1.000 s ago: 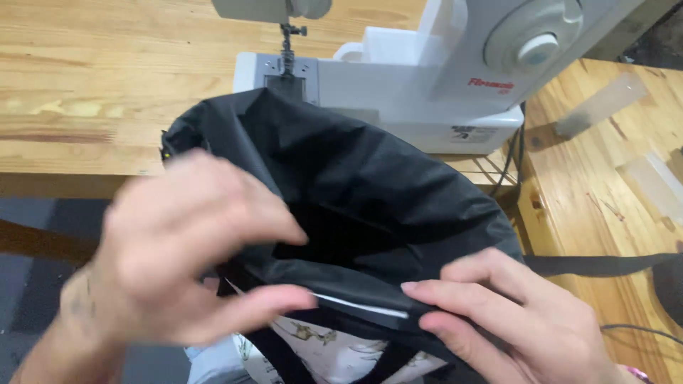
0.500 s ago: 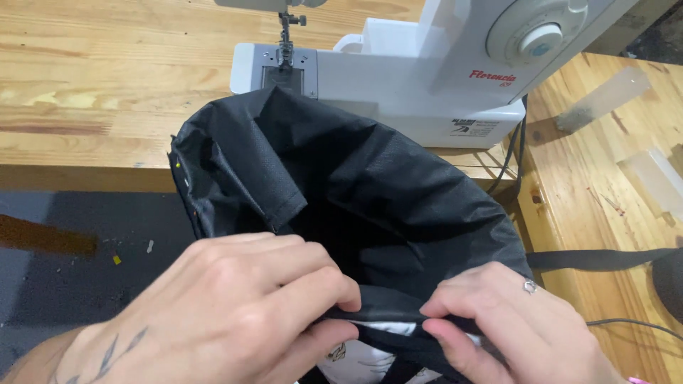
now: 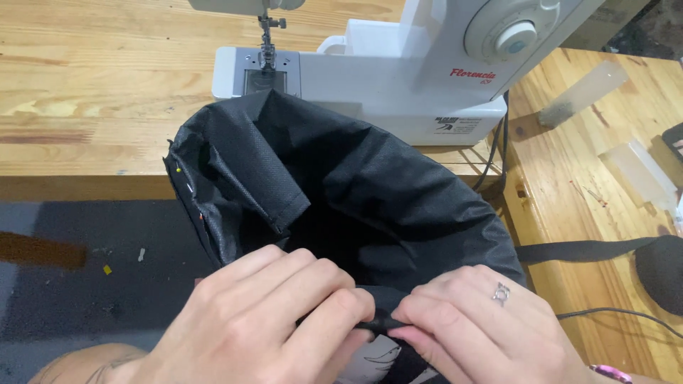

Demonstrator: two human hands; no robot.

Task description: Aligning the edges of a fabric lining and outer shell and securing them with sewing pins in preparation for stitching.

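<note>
A black fabric bag (image 3: 356,185) lies open in front of me, its far rim against the sewing machine. My left hand (image 3: 263,323) is curled over the bag's near edge, fingers closed on the folded rim. My right hand (image 3: 477,323), with a ring on one finger, pinches the same black edge just to the right; the fingertips of both hands almost meet. A white patterned lining (image 3: 377,355) shows below the rim between my hands. Coloured pin heads (image 3: 178,171) stick out of the bag's left seam.
A white sewing machine (image 3: 398,71) stands on the wooden table (image 3: 92,85) behind the bag, its needle (image 3: 267,35) above the far rim. A black strap (image 3: 583,249) and a cable (image 3: 619,313) lie on the wooden bench at the right. Dark floor lies at the lower left.
My left hand came down from above the bag onto its near rim and closed on it. My right hand shifted left along the edge until it met the left hand.
</note>
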